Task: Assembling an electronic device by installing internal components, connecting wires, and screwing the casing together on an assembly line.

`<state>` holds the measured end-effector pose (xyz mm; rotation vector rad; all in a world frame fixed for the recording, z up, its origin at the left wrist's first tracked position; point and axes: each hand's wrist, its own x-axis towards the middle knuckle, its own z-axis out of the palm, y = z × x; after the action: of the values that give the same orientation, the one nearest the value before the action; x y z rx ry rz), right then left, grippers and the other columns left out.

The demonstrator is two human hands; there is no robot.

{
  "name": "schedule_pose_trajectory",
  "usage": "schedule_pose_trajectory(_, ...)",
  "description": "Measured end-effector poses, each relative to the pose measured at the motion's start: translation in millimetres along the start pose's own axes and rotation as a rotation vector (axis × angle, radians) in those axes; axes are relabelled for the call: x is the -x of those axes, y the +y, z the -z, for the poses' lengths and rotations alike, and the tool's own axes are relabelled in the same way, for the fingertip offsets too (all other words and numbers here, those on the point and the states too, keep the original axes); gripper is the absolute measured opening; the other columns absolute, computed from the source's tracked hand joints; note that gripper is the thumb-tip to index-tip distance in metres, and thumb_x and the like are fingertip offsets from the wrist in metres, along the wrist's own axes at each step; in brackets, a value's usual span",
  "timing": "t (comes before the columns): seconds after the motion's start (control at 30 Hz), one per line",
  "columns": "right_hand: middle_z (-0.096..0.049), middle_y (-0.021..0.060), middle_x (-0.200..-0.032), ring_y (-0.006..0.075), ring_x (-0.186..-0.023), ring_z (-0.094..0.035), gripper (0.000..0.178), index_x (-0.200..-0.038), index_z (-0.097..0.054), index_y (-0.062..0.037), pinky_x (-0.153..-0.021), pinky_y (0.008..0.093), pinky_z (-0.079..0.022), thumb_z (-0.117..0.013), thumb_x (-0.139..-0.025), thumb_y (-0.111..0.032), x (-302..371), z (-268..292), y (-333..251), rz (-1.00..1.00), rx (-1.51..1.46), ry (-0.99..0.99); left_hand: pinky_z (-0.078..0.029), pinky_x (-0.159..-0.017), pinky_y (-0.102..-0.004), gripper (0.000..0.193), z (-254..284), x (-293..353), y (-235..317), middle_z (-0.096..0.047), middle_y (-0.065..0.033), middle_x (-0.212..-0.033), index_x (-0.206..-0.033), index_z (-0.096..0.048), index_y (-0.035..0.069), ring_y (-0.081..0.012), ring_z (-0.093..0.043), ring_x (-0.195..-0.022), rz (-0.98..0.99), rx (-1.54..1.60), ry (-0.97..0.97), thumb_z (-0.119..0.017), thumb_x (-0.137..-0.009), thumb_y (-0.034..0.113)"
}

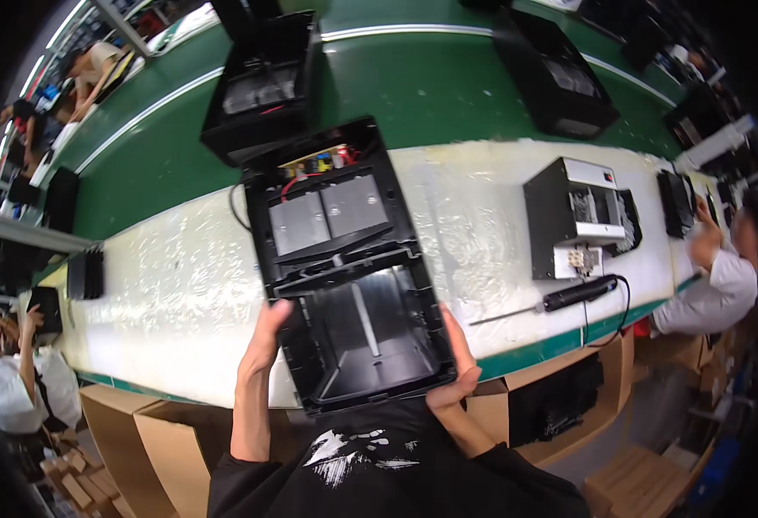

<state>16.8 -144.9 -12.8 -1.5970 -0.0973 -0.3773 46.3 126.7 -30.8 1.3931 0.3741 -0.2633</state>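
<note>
Under examination is an open black plastic housing [342,261], which I hold tilted slightly to the left, in front of my torso and above the near edge of the pale, film-covered bench mat [172,276]; whether its far end rests on anything, I cannot tell. Its upper bay carries two grey rectangular blocks [299,226], with red wires [291,185] and a yellowish circuit board [314,164] beyond. My left hand [261,345] grips the left wall, thumb near the rim, remaining fingers hidden. My right hand [456,371] is partly curled against the lower right side. I judge the step in hand to be two-handed handling of the housing; any move from here calls for even support, keeping the wires unsnagged. To the right lie a corded electric screwdriver [577,295] and a black-and-silver machine [550,220], apparently a screw feeder. Beyond, two similar housings [305,78] stand on a green conveyor belt [413,86]. Co-workers [711,289] flank the bench.
</note>
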Motion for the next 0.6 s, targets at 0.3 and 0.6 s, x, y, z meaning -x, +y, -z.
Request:
schedule_pose_trajectory(0.3, -0.064, 0.0284, -0.098, 0.0404, -0.096, -0.063, 0.057, -0.103, -0.060, 0.0165, -0.085, 0.0391, -0.050, -0.038, -0.084, -0.032, -81.4, 10.7, -105.2, 0.527, 0.380, -0.039, -0.048, -0.086, -0.0346, 0.047, -55.3, 3.9, 18.8, -0.061, -0.0147, -0.102, -0.111, -0.056, -0.004, -0.0249, -0.060, -0.091, 0.194, 0.441, -0.149, -0.052, -0.071, 0.019)
schedule_pose_trajectory(0.6, -0.068, 0.0160, -0.089, 0.0310, -0.081, -0.067, 0.018, -0.092, -0.067, 0.0019, -0.071, 0.0335, -0.053, -0.063, -0.077, -0.009, -207.2, -105.0, -170.8, 1.290, 0.425, -0.025, -0.041, -0.098, -0.0415, 0.047, -187.0, -88.5, 119.7, -0.052, -0.0167, -0.122, -0.120, -0.050, -0.001, -0.0296, -0.052, -0.108, -0.712, 0.180, -0.212, -0.047, -0.083, 0.028)
